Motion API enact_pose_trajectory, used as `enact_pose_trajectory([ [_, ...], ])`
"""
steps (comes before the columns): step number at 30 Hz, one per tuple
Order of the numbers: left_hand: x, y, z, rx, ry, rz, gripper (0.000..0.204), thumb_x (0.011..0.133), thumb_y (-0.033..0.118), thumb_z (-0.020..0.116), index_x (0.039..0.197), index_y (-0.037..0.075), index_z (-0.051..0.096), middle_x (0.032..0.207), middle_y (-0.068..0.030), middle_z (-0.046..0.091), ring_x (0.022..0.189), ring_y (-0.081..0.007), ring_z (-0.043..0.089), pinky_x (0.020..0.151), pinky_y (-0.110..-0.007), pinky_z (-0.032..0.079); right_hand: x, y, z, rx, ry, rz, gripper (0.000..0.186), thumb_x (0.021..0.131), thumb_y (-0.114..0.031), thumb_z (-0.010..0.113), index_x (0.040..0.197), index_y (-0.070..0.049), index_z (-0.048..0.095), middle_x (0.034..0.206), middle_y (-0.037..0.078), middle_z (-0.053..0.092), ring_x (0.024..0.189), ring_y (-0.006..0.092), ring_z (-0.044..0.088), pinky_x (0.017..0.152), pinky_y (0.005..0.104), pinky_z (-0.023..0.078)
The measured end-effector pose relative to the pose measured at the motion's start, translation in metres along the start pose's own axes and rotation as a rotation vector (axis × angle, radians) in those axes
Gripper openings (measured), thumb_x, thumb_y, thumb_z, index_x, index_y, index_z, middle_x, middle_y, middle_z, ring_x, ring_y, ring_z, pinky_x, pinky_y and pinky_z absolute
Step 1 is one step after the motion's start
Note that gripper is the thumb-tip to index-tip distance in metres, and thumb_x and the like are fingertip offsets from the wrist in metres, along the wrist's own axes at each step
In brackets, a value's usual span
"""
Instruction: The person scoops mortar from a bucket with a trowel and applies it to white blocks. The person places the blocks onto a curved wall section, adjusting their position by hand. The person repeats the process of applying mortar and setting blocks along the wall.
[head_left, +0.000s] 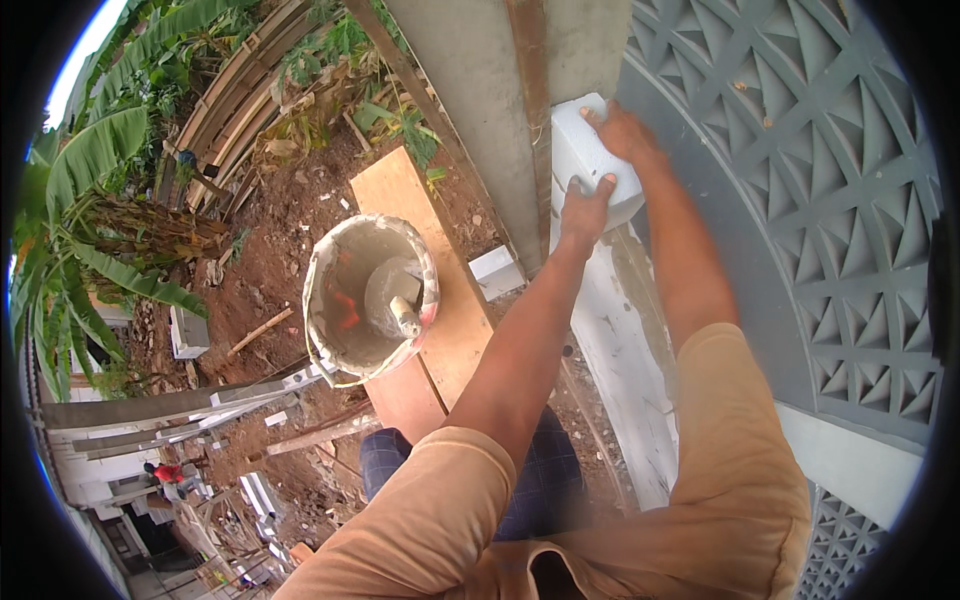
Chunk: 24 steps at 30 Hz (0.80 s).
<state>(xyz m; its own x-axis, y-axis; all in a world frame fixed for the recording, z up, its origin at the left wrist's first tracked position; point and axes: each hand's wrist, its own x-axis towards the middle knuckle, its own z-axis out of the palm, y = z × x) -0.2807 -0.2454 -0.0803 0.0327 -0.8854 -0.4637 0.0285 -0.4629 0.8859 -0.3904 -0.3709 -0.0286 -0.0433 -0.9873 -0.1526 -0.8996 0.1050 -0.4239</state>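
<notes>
Both hands (600, 170) seat white block (590, 160) on wall (620, 340) (outdoors)

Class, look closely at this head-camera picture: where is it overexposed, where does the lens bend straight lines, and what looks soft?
Head view: even daylight, no hard shadows; sky at the top left blown out white; the concrete column and wooden plank bow toward the rim; black vignette rings the frame; the white block in both hands stays sharp, while the lower edge blurs.

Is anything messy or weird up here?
Yes. The bucket is caked with grey mortar and stands on a wooden plank high above the dirt. Both hands, left and right, grip a white block tilted on the wall top.
</notes>
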Motion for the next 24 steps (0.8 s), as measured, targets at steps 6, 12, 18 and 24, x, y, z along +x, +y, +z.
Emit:
enact_pose_trajectory([
  [6, -0.001, -0.007, -0.002, -0.018, 0.017, 0.053, 0.105, 0.088, 0.056, 0.069, 0.156, -0.009, 0.024, 0.149, -0.0295, 0.047, 0.135, -0.0359, 0.052, 0.110, -0.039, 0.043, 0.000, -0.003, -0.003, -0.041, -0.021, -0.008, 0.081, 0.098, -0.066, 0.046, 0.146, -0.001, 0.043, 0.139, 0.027, 0.058, 0.130, 0.0425, 0.055, 0.107, 0.0514, 0.044],
  [12, -0.007, 0.002, -0.002, 0.141, 0.062, 0.094, 0.106, 0.086, 0.062, 0.066, 0.152, -0.014, 0.032, 0.145, -0.0331, 0.050, 0.135, -0.0388, 0.053, 0.112, -0.039, 0.041, -0.002, -0.003, -0.001, -0.012, -0.023, 0.016, 0.082, 0.097, -0.068, 0.046, 0.146, -0.001, 0.042, 0.137, 0.028, 0.059, 0.128, 0.0441, 0.056, 0.106, 0.0515, 0.045],
  [18, -0.001, 0.005, -0.009, 0.174, 0.017, 0.106, 0.105, 0.085, 0.062, 0.067, 0.151, -0.013, 0.034, 0.141, -0.0321, 0.055, 0.132, -0.0377, 0.056, 0.110, -0.040, 0.043, 0.007, 0.003, 0.007, -0.041, -0.001, 0.031, 0.083, 0.098, -0.068, 0.044, 0.147, -0.002, 0.042, 0.138, 0.027, 0.058, 0.130, 0.0435, 0.055, 0.108, 0.0515, 0.044],
  [24, 0.002, 0.004, -0.013, 0.157, -0.003, 0.053, 0.105, 0.083, 0.061, 0.068, 0.151, -0.013, 0.035, 0.138, -0.0312, 0.058, 0.129, -0.0375, 0.058, 0.108, -0.040, 0.045, 0.005, 0.001, 0.008, -0.042, -0.001, 0.029, 0.085, 0.098, -0.068, 0.043, 0.152, -0.002, 0.039, 0.144, 0.027, 0.054, 0.135, 0.0435, 0.051, 0.112, 0.0501, 0.040],
])
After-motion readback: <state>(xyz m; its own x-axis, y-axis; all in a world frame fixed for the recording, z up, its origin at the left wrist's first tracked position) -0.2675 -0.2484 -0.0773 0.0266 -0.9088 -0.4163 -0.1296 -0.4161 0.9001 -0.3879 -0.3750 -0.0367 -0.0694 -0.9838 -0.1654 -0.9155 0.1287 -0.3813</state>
